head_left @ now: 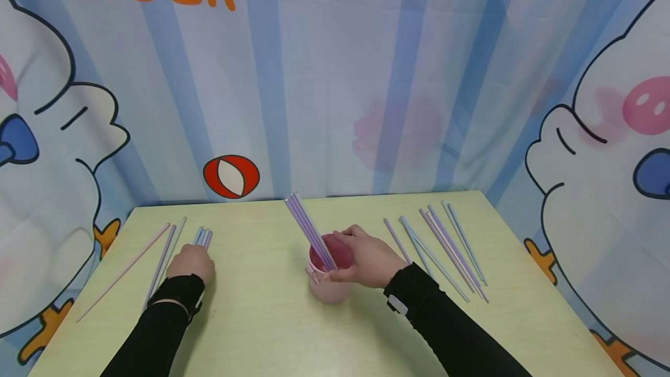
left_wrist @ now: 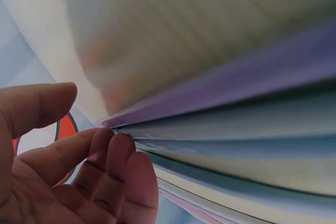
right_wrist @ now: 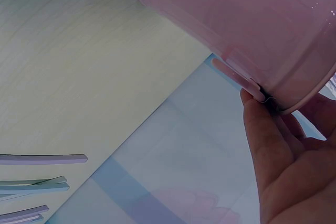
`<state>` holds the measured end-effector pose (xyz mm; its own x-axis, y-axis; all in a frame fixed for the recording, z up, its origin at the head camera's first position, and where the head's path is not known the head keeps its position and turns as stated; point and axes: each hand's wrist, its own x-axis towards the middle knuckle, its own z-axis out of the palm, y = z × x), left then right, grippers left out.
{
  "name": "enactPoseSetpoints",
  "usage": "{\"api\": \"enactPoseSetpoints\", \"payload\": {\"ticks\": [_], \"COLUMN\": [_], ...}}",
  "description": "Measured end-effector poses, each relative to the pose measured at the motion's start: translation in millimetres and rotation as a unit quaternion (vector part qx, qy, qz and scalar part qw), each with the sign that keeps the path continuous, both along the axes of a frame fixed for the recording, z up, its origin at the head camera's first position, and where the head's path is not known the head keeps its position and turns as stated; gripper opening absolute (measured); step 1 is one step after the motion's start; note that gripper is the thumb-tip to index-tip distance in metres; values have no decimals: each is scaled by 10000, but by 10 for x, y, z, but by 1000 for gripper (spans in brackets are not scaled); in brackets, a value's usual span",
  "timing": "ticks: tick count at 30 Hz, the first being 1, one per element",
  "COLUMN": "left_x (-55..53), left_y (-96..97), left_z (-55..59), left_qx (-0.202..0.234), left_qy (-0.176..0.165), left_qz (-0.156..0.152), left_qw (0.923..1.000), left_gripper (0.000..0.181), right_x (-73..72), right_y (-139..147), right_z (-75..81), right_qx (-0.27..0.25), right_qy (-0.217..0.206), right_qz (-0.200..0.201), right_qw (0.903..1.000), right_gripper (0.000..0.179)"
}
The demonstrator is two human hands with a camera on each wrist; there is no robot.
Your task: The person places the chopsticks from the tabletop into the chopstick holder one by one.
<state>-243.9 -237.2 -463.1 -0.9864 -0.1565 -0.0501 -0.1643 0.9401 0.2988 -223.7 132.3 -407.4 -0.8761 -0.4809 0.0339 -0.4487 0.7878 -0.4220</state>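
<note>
A pink cup stands mid-table with a bundle of purple straw-like sticks leaning out over its far left rim. My right hand grips the cup at the rim, fingers on the far right side and thumb at the near side. The right wrist view has the cup's wall close up, with the fingertips right at its rim. To the left, my left hand is over several blue and purple sticks. Its curled fingertips touch stick ends, while the thumb stands apart from them.
Left of the left hand lie a pink stick and a purple stick. Several blue, purple and pale sticks lie spread at the right of the pale yellow table. A blue patterned curtain hangs behind the far edge.
</note>
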Motion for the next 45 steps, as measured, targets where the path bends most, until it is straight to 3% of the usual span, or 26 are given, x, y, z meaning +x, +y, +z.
{"api": "enactPoseSetpoints", "payload": {"ticks": [13,19,25,31,41,45], "left_x": [0,16,28,47,59,26], "left_y": [1,37,109,243,428,473], "left_z": [-37,-21,-35,-40,-18,41], "left_qx": [-32,75,222,153,273,422], "left_qy": [89,150,169,336,278,224], "left_qz": [-65,-290,-326,-476,-576,-610], "left_qw": [9999,9994,9991,9982,9976,9970], "left_gripper": [25,15,8,16,26,35], "right_x": [0,5,11,15,38,31], "right_y": [-2,-5,-6,1,-5,-1], "right_z": [-7,-1,3,8,43,36], "right_qx": [3,14,-10,20,-15,-23], "right_qy": [23,-10,-46,11,-33,-22], "right_qz": [-19,-37,-43,-34,-28,-7], "right_qw": [10000,10000,10000,10000,10000,10000], "right_gripper": [76,78,78,81,78,78]}}
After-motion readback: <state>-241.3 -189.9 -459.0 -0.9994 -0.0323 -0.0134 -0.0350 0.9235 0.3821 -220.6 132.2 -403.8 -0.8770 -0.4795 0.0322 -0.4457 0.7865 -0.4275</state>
